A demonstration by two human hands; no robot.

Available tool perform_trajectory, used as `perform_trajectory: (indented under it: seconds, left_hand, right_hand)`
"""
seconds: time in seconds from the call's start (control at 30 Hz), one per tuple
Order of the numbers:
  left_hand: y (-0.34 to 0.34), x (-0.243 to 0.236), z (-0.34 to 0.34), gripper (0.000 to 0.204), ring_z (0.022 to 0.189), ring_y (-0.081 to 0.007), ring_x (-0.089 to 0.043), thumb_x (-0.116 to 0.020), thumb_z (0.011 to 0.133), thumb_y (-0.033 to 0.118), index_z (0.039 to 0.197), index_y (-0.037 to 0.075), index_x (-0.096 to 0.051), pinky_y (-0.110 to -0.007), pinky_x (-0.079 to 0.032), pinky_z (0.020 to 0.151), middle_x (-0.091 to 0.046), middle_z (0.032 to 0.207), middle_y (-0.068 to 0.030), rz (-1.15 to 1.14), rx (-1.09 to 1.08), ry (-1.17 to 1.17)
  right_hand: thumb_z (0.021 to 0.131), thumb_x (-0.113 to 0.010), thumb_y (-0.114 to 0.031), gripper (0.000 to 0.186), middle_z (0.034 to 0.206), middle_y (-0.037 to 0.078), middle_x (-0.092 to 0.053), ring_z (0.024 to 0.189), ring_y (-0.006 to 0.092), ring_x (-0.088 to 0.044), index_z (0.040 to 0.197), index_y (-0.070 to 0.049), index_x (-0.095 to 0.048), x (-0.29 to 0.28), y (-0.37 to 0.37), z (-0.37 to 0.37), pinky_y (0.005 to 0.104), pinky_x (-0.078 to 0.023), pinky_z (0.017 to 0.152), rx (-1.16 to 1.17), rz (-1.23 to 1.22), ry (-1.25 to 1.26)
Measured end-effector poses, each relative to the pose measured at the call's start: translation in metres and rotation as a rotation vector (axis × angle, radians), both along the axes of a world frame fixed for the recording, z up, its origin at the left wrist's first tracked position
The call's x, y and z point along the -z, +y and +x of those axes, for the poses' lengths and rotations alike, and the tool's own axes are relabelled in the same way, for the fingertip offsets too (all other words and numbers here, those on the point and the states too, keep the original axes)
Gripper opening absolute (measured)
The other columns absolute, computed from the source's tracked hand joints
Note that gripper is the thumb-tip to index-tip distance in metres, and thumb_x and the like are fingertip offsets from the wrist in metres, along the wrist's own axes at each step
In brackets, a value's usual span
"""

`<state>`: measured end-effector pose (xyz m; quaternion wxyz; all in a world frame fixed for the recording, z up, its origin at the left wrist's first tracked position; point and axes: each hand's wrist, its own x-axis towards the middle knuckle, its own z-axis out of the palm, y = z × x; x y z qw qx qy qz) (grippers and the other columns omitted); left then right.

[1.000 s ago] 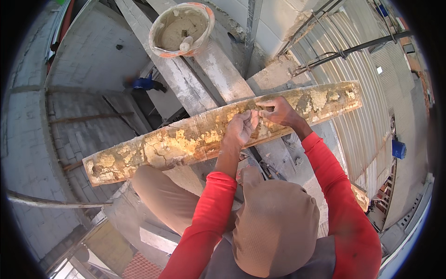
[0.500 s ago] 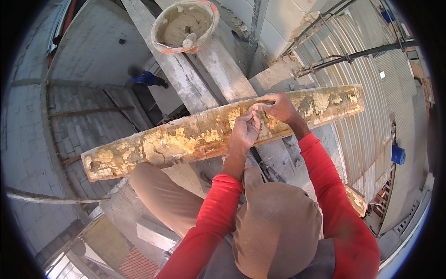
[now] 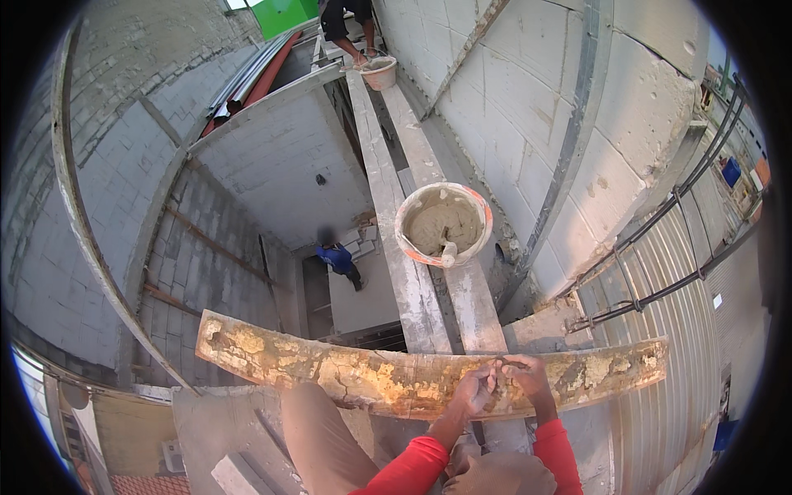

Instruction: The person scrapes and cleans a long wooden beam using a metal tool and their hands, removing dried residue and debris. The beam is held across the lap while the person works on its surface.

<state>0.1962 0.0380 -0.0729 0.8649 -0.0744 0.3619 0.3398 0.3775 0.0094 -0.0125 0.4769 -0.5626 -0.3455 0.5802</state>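
A long wooden board (image 3: 330, 363), crusted with dried, cracked mortar, lies crosswise before my knees. Over its right half my two hands come close together. My left hand (image 3: 472, 393) has its fingers drawn into a pinch. Beside it, my right hand (image 3: 528, 378) is bent with thumb and fingertips pressed together. Whatever sits between the fingers is too small to make out. Beyond the board a bucket (image 3: 487, 221) of wet grey mortar (image 3: 437, 219) stands on the planks, with a rounded pale handle (image 3: 449, 254) poking out over its near rim.
Two mortar-stained planks (image 3: 386, 173) run away from me beside a pale block wall (image 3: 528, 107). At their far end a person (image 3: 346, 21) is near another bucket (image 3: 379, 78). Left lies a deep drop, with a person in blue (image 3: 337, 259) below. Dark bars (image 3: 660, 293) jut out right.
My view has tipped up and away, bringing the far planks, second bucket and another person into sight. The board and my hands appear lower in the picture. My fingers stay pinched close together.
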Motion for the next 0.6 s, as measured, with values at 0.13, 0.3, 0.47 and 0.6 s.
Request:
perform_trajectory:
  seconds: [0.13, 0.3, 0.47, 0.6]
  left_hand:
    - [-0.002, 0.010, -0.004, 0.029, 0.080, -0.0045, -0.063, -0.055, 0.112, 0.008, 0.138, 0.002, -0.065, -0.016, -0.050, 0.064, -0.068, 0.108, 0.0009, 0.008, 0.061, -0.087]
    - [-0.014, -0.003, 0.012, 0.022, 0.077, -0.0048, -0.061, -0.067, 0.108, 0.012, 0.127, 0.003, -0.074, -0.020, -0.048, 0.063, -0.070, 0.102, 0.0028, 0.240, 0.169, 0.260]
    - [-0.018, -0.020, 0.015, 0.027, 0.071, -0.0060, -0.060, -0.082, 0.101, 0.029, 0.109, 0.004, -0.083, -0.025, -0.048, 0.063, -0.072, 0.084, 0.0018, 0.626, 0.408, 0.814]
    - [-0.005, -0.026, 0.012, 0.025, 0.068, -0.0074, -0.063, -0.076, 0.103, 0.030, 0.100, 0.006, -0.084, -0.030, -0.048, 0.057, -0.074, 0.074, -0.0004, 0.526, 0.452, 0.882]
  right_hand:
    - [0.088, -0.093, -0.017, 0.047, 0.102, 0.009, -0.079, 0.090, 0.0097, -0.069, 0.122, 0.010, -0.074, 0.000, 0.002, 0.003, 0.0287, -0.058, 0.078, -0.039, -0.045, -0.090]
    - [0.082, -0.098, -0.027, 0.040, 0.084, 0.008, -0.077, 0.076, 0.0087, -0.065, 0.097, 0.006, -0.080, -0.007, 0.012, 0.002, 0.0302, -0.054, 0.068, -0.022, -0.006, -0.419]
    - [0.083, -0.097, -0.033, 0.042, 0.073, 0.006, -0.072, 0.069, 0.0093, -0.062, 0.081, 0.003, -0.074, -0.011, 0.015, -0.003, 0.0318, -0.052, 0.062, -0.016, -0.015, -0.660]
    - [0.091, -0.091, -0.030, 0.037, 0.071, 0.000, -0.069, 0.069, 0.0049, -0.057, 0.080, 0.002, -0.076, -0.003, 0.013, -0.008, 0.0288, -0.045, 0.059, 0.038, -0.022, -0.437]
